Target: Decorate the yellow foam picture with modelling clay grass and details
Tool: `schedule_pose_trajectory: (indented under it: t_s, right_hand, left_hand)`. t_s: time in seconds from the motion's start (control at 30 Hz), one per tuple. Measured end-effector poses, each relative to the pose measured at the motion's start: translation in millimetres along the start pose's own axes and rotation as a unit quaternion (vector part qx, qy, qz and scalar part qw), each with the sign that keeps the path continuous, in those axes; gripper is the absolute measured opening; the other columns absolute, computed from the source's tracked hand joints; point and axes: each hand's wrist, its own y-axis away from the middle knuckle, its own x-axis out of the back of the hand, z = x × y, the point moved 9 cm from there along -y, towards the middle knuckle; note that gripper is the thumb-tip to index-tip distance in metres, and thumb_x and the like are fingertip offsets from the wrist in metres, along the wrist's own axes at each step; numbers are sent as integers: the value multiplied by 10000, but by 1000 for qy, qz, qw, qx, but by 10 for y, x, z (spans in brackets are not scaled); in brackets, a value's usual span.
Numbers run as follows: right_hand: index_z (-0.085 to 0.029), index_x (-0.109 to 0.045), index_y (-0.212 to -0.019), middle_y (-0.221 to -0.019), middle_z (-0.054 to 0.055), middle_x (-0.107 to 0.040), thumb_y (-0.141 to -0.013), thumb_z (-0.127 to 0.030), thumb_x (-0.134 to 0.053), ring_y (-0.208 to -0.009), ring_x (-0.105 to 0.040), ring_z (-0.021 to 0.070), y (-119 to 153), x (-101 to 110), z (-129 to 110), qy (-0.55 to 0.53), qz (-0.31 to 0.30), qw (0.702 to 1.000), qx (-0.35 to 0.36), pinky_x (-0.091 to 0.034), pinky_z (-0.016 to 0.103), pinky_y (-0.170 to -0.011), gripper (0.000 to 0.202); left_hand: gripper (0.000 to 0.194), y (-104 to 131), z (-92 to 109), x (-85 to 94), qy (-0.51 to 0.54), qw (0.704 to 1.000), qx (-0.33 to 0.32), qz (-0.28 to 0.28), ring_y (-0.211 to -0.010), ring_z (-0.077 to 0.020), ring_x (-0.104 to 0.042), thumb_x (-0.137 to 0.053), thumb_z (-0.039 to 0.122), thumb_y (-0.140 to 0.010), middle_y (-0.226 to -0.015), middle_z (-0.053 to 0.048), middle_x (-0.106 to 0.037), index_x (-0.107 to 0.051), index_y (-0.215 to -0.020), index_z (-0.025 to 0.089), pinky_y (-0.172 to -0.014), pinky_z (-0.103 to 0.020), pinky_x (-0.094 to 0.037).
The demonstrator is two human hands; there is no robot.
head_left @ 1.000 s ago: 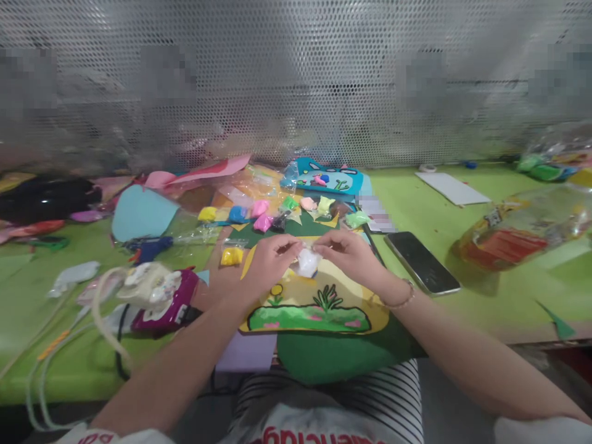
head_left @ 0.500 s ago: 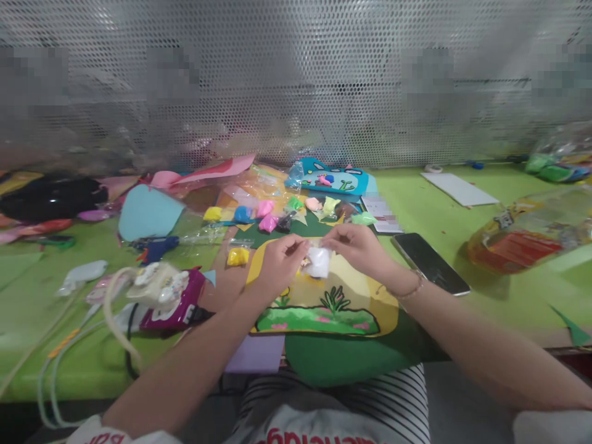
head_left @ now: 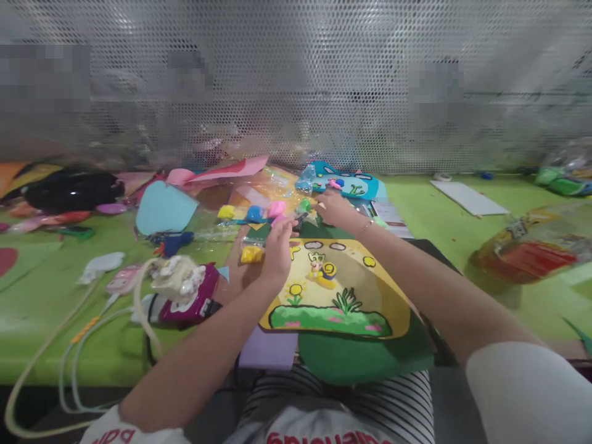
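My left hand (head_left: 279, 251) is held edge-on at the left side of a yellow picture board (head_left: 287, 314), fingers stretched out beside the pink packet (head_left: 277, 209). No object shows in it. My right hand (head_left: 337, 211) reaches past the board into the row of small clay packets, its bent fingertips close together near the green packet (head_left: 304, 206). What they hold, if anything, is hidden. On the board sits a small snail figure (head_left: 329, 271) with a yellow and dark blue shell, above painted grass and flowers. A yellow clay packet (head_left: 252, 254) lies left of my left hand.
A blue picture board (head_left: 365, 187) lies behind the packets. To the left are a glue gun (head_left: 178, 242), a purple power strip (head_left: 210, 296) and looping cables. A dark phone (head_left: 435, 256) lies partly under my right forearm; a bottle with a red label (head_left: 531, 259) stands farther right.
My hands have parted from the white packet, which no longer shows. My right hand has moved forward to the packet row; my left has shifted to the board's left edge, uncovering the snail.
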Motion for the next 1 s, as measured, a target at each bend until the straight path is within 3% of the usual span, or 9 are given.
schedule_pose_trajectory:
  t_s: [0.1,0.2,0.33,0.47,0.53,0.6,0.67,0.83,1.0]
  right_hand:
    - [-121,-672,-965,-987,155,-702,-870,-329,-586,-946,-625,263,-124,-226,-180,-19,-37,999,-2,-451,333,-826,245]
    - [-127,-668,-947,-929,120,-710,-850,-265,-607,-864,-637,226,-181,-263,-259,-54,-24,998,-8,-462,305,-766,179]
    - [-126,-631,-1001,-975,88,-686,-823,-182,-610,-900,-616,183,-39,-25,-347,-110,33,993,5,-473,285,-790,188]
    - [-164,-609,-926,-940,44,-660,-787,-186,-621,-867,-609,149,374,302,-492,-240,87,965,62,-505,262,-747,141]
    - [-181,-594,-872,-911,32,-651,-770,-157,-597,-849,-610,144,631,432,-545,-343,99,929,100,-516,278,-749,104]
    - [-189,-587,-860,-897,25,-640,-757,-167,-611,-831,-611,139,852,492,-501,-411,98,902,86,-525,290,-748,108]
    - [-192,-594,-885,-879,19,-645,-735,-190,-653,-809,-620,139,1021,485,-423,-459,80,883,48,-534,300,-746,162]
    - [-181,-629,-967,-913,44,-673,-781,-270,-663,-813,-636,142,1248,364,-304,-529,18,848,0,-537,326,-775,209]
    - [-210,-610,-954,-962,43,-605,-828,-262,-638,-904,-596,145,1369,501,-257,-455,130,880,50,-531,277,-718,138]
  left_hand:
    - [260,-37,-33,10,-19,1000,0,7,-873,-176,-627,-530,356,-832,-1072,-72,-664,-631,-1011,196,-690,-273,-519]
    - [241,-104,-38,47,-46,999,-8,19,-950,-202,-624,-528,341,-832,-1045,-76,-661,-613,-997,188,-769,-310,-514]
    - [304,-163,75,123,-86,994,-54,45,-1121,-228,-554,-586,282,-795,-1169,-103,-600,-566,-1080,178,-978,-378,-430]
    - [540,-76,246,64,-114,988,-102,22,-1279,-251,-428,-723,268,-686,-1361,-114,-477,-532,-1186,198,-1080,-381,-332]
    - [523,21,271,-99,-105,988,-96,-52,-1196,-244,-507,-709,329,-721,-1313,-110,-529,-535,-1197,201,-1040,-393,-378]
    - [427,160,242,-317,-73,983,-64,-154,-1058,-225,-590,-670,371,-764,-1161,-87,-629,-575,-1141,193,-962,-384,-442]
    - [370,287,227,-442,-49,978,-44,-198,-960,-210,-627,-659,409,-769,-1023,-63,-676,-613,-1059,185,-873,-347,-491]
    - [366,422,158,-548,-23,974,-5,-226,-792,-186,-655,-664,479,-750,-834,-36,-690,-646,-946,170,-707,-296,-529]
    - [297,393,122,-514,-23,976,7,-218,-795,-163,-635,-695,423,-729,-848,-22,-690,-658,-896,179,-740,-288,-523]
